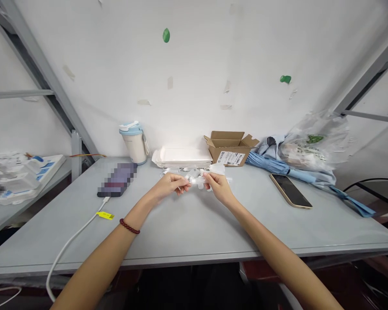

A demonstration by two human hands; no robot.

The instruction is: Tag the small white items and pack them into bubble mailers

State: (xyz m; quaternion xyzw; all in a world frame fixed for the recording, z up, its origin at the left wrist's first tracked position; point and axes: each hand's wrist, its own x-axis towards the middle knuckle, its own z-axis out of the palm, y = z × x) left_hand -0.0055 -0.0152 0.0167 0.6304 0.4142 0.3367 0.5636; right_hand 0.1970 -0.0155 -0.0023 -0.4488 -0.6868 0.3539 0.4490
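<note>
My left hand (175, 184) and my right hand (217, 184) are close together above the grey table, thumbs and fingers pinched. Between them is a small whitish, see-through plastic piece (198, 181), its left end at my left fingertips and its right end at my right ones. Its exact kind is too small to make out. Just behind my fingers lie several clear and white plastic parts (217, 168), partly covered by my hands. A dark red bead bracelet (129, 226) circles my left wrist.
Behind my hands lie a stack of white flat packs (184, 157) and an open cardboard box (228, 150). To the left are a lidded cup (134, 144) and a blurred device (118, 180) with a white cable (74, 236). To the right are a phone (291, 190) and a blue folded umbrella (273, 165).
</note>
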